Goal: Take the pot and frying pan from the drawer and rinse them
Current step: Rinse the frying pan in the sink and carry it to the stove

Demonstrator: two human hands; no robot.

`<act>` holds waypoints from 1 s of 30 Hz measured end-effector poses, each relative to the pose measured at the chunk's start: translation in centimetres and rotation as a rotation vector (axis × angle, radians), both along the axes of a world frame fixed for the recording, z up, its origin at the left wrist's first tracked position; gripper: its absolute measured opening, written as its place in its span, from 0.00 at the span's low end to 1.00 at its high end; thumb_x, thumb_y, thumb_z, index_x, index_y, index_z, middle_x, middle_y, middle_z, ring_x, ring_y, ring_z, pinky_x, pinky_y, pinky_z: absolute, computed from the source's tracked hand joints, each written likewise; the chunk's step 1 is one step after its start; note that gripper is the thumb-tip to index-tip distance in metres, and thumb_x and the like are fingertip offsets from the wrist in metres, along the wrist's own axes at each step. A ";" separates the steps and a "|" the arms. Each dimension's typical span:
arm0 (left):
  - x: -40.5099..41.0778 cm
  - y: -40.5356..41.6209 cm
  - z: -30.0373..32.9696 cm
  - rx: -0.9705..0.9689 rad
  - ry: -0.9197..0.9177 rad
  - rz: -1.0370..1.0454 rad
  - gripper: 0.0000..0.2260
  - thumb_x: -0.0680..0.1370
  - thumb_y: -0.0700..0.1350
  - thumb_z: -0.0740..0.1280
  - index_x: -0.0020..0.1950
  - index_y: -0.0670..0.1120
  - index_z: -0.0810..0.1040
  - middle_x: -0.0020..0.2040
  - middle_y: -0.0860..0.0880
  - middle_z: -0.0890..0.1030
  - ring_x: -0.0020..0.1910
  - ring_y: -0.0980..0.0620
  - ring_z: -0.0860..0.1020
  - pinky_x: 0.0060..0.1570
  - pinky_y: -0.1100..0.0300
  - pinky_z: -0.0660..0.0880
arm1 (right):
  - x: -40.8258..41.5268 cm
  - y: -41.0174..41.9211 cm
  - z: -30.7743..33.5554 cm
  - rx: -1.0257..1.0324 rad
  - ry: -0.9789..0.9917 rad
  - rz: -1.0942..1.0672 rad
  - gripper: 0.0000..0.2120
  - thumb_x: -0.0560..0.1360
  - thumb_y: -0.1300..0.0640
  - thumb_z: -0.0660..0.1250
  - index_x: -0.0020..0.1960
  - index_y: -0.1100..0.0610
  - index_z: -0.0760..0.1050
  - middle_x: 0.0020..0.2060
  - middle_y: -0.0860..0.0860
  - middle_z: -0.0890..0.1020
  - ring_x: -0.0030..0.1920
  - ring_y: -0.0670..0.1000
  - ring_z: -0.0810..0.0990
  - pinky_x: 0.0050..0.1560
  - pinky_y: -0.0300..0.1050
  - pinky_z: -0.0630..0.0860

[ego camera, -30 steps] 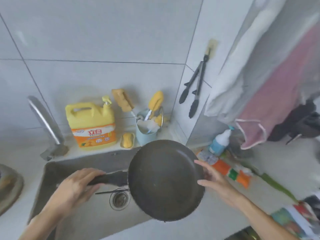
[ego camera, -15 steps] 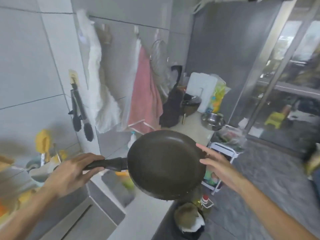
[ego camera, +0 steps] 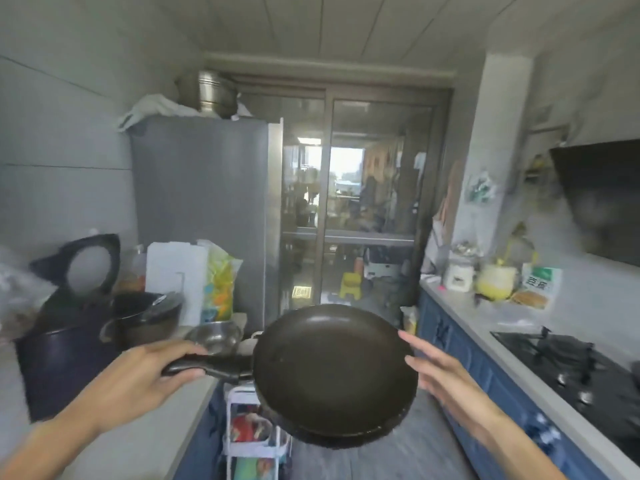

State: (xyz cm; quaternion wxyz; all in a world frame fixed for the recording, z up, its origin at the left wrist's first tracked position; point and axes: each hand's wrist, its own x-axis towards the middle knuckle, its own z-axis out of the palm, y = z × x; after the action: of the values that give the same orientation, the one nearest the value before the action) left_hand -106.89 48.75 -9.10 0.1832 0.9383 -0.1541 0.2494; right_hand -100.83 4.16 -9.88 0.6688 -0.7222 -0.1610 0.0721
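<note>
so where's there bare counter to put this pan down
The right counter has a bare stretch between the yellow pot and the gas hob. The left counter is bare just under the left hand; further back it is crowded with the dark pot and steel bowl. The frying pan is held by its handle.

Both forearms cut off at the bottom edge, frying pan (ego camera: 334,372) hiding the right hand (ego camera: 446,377) thumb, range hood (ego camera: 602,199) at right edge cropped and smeared, left-edge clutter blurred beyond telling.
</note>
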 end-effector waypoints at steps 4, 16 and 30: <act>9.5 -8.8 0.2 -0.003 -0.014 -0.074 0.09 0.68 0.73 0.59 0.47 0.80 0.68 0.44 0.81 0.73 0.43 0.73 0.75 0.43 0.76 0.69 | 4.7 -8.7 0.5 0.043 0.019 -0.109 0.30 0.66 0.44 0.75 0.67 0.44 0.73 0.61 0.54 0.80 0.61 0.50 0.79 0.59 0.44 0.75; 34.1 -24.5 -0.5 -0.065 0.054 -0.280 0.10 0.67 0.73 0.61 0.47 0.78 0.71 0.51 0.73 0.76 0.46 0.73 0.76 0.46 0.80 0.68 | 20.2 -23.8 -3.8 0.136 -0.052 -0.235 0.46 0.48 0.41 0.82 0.65 0.48 0.74 0.66 0.69 0.67 0.65 0.59 0.72 0.64 0.54 0.72; 72.5 -36.0 -1.1 0.008 0.190 -0.457 0.09 0.73 0.59 0.68 0.47 0.73 0.72 0.51 0.69 0.76 0.49 0.70 0.76 0.48 0.70 0.72 | 51.1 -32.8 -5.7 0.300 0.063 -0.501 0.32 0.60 0.54 0.82 0.63 0.50 0.78 0.66 0.62 0.74 0.66 0.61 0.74 0.70 0.61 0.65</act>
State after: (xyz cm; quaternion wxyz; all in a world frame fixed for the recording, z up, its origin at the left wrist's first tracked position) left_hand -34.38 12.73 -10.15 0.2450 0.8990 -0.3455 0.1115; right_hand -49.76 -28.63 -15.59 0.7698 -0.6298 0.0340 -0.0975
